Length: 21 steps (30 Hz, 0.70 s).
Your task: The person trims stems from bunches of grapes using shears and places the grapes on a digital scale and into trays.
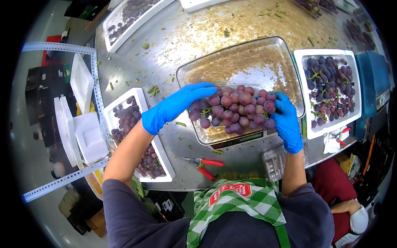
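Note:
A large bunch of reddish-purple grapes lies over a metal weighing tray, with what looks like a clear plastic punnet partly showing beneath it. My left hand, in a blue glove, cups the bunch's left end, its fingers stretched along the top and its thumb hidden. At the other end my right hand, also gloved in blue, curls its fingers round the grapes. Red-handled pruning shears lie on the table in front of the tray. Clear plastic punnets sit beside my right forearm.
White foam boxes of grapes stand at left, right and far left. More shears rest on a white cloth near the right edge. Stem scraps litter the metal table. A person's arm shows at lower right.

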Each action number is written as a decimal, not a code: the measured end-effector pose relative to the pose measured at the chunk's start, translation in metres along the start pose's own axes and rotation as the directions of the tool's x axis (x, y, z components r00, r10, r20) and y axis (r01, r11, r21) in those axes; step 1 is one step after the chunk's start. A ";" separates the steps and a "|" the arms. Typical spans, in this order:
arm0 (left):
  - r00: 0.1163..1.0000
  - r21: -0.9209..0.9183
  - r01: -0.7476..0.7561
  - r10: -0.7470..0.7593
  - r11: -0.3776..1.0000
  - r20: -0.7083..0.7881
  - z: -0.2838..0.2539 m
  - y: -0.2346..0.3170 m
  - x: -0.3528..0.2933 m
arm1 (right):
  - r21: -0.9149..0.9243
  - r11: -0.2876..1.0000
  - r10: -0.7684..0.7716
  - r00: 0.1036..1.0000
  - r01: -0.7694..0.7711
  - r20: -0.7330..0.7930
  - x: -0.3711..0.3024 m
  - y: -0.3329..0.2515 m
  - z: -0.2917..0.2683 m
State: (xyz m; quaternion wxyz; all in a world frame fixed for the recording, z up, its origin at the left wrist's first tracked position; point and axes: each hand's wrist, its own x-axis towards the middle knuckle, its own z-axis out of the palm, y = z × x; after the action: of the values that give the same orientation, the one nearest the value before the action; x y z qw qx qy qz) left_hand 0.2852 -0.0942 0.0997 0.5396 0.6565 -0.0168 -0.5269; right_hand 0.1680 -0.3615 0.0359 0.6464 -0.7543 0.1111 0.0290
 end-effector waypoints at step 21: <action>0.997 0.016 0.035 -0.034 0.999 -0.075 0.016 0.020 -0.016 | 0.117 0.982 0.131 0.980 -0.149 0.146 0.000 -0.005 -0.019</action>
State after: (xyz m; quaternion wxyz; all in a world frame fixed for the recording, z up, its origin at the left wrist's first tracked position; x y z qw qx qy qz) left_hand 0.2774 -0.1046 0.1270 0.5251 0.6805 0.0104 -0.5110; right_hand 0.1669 -0.3793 0.0436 0.6957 -0.6980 0.1207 0.1196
